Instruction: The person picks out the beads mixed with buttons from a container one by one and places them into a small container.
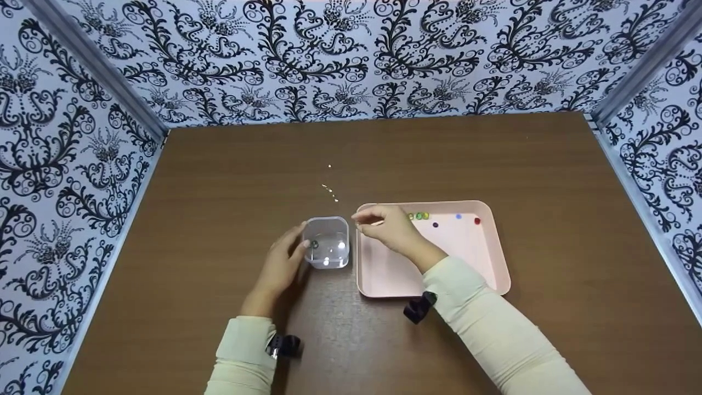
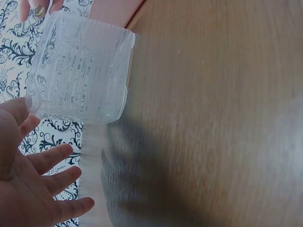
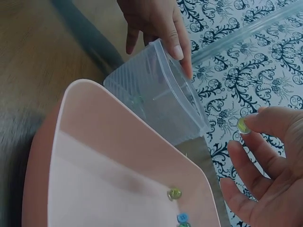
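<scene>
My left hand [image 1: 282, 263] grips the rim of a clear plastic container [image 1: 330, 255], thumb over the near wall and fingers outside. A greenish marble [image 1: 314, 244] lies inside it. My right hand [image 1: 392, 226] is above the left edge of a pink tray [image 1: 378, 277], close to the container. In the right wrist view, thumb and forefinger pinch a yellow-green glass marble [image 3: 242, 125]; the other fingers are spread. The same marble [image 2: 40, 11] shows at the top of the left wrist view, beyond the container's rim [image 2: 47, 61].
Along the tray's far side lie green-yellow marbles [image 1: 419, 216], a dark button-like piece [image 1: 435, 225], a blue button [image 3: 182, 217] and a red piece [image 1: 477, 221]. The wooden table [image 1: 247, 170] has light reflections behind the container. Patterned walls [image 1: 340, 66] enclose it.
</scene>
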A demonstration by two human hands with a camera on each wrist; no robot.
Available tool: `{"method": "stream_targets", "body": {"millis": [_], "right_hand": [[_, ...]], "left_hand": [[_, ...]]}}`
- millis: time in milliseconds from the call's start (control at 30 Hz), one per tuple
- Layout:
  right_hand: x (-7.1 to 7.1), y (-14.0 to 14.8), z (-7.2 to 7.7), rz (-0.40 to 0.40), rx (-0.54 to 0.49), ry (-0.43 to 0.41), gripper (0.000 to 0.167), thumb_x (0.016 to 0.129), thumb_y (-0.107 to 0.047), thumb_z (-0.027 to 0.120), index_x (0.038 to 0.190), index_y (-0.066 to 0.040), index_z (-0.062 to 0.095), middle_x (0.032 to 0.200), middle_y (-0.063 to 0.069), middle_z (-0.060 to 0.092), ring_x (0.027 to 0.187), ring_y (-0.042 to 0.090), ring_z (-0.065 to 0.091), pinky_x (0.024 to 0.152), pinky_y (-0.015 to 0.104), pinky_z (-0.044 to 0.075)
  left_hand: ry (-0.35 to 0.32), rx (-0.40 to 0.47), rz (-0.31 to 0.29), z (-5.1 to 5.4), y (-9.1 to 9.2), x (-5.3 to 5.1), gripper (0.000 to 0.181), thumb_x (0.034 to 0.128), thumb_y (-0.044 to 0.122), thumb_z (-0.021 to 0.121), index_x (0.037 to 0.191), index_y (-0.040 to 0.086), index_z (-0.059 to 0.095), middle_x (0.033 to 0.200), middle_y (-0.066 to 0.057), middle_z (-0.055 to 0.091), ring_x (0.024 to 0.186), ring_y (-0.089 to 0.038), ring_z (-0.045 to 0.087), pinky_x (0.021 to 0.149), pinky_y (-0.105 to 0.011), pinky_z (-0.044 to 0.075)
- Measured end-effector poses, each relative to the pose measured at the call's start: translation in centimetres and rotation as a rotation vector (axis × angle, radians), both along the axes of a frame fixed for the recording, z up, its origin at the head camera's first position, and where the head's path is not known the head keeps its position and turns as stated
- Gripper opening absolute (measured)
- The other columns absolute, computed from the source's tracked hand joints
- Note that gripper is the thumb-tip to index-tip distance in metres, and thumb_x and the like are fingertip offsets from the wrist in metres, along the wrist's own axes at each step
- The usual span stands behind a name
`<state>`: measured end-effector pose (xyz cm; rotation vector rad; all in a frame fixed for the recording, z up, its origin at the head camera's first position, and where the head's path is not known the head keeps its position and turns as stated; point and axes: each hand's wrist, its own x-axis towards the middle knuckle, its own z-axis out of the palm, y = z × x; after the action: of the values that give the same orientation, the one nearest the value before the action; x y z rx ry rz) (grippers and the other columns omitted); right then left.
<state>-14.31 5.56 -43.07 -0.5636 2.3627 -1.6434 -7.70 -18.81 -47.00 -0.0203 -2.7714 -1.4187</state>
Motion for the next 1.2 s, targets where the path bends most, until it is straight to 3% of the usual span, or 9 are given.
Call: {"method": "stream_targets", "body": {"millis": [333,533,700,933,1200], "right_hand": [[0.1,-1.2,0.2,0.037,0.013,0.024,0.021,0.082,0.001,0.067,0.102,0.004,0.072,0.095,0.011,0.07,0.092,0.023,0.065,0.084,0.033,0.054],[0.1,-1.6,0.3,0.04,0.044,0.016,0.022,0.082,0.001,0.066,0.102,0.004,0.072,0.097,0.013,0.069,0.093,0.025,0.065,0.084,0.034,0.055],[-0.2,-2.0,0.3,0.062,0.088,0.061,0.022,0.083,-0.002,0.066,0.104,0.001,0.073,0.099,0.011,0.071,0.094,0.024,0.065,0.084,0.034,0.054],[-0.1,-2.5,0.6,0.061,0.108,0.047,0.022,0.082,-0.004,0.068,0.104,-0.003,0.074,0.101,0.009,0.071,0.096,0.024,0.065,0.085,0.032,0.054],[-0.1,-3.1,0.9,0.069,0.135,0.059,0.022,0.083,-0.004,0.068,0.104,-0.004,0.074,0.102,0.008,0.07,0.096,0.022,0.064,0.088,0.037,0.053]], "left_hand": [[0.015,-0.01,0.009,-0.2,0.1,-0.1,0.043,0.0973,0.015,0.056,0.138,0.002,0.051,0.141,-0.026,0.047,0.134,-0.042,0.039,0.113,-0.054,0.025],[0.039,0.003,-0.003,-0.2,0.1,-0.1,0.042,0.0969,0.013,0.057,0.137,0.001,0.052,0.139,-0.024,0.05,0.133,-0.041,0.041,0.113,-0.053,0.027],[0.071,0.003,-0.017,-0.2,0.0,-0.1,0.041,0.097,0.013,0.056,0.136,0.0,0.053,0.138,-0.023,0.052,0.132,-0.04,0.042,0.112,-0.051,0.029],[0.024,-0.002,-0.001,0.0,0.1,0.0,0.043,0.0976,0.015,0.056,0.138,0.002,0.051,0.14,-0.021,0.05,0.135,-0.039,0.04,0.114,-0.051,0.026],[0.027,0.006,-0.006,0.1,0.1,0.0,0.042,0.0977,0.014,0.056,0.138,0.001,0.051,0.14,-0.021,0.05,0.134,-0.038,0.04,0.113,-0.051,0.026]]}}
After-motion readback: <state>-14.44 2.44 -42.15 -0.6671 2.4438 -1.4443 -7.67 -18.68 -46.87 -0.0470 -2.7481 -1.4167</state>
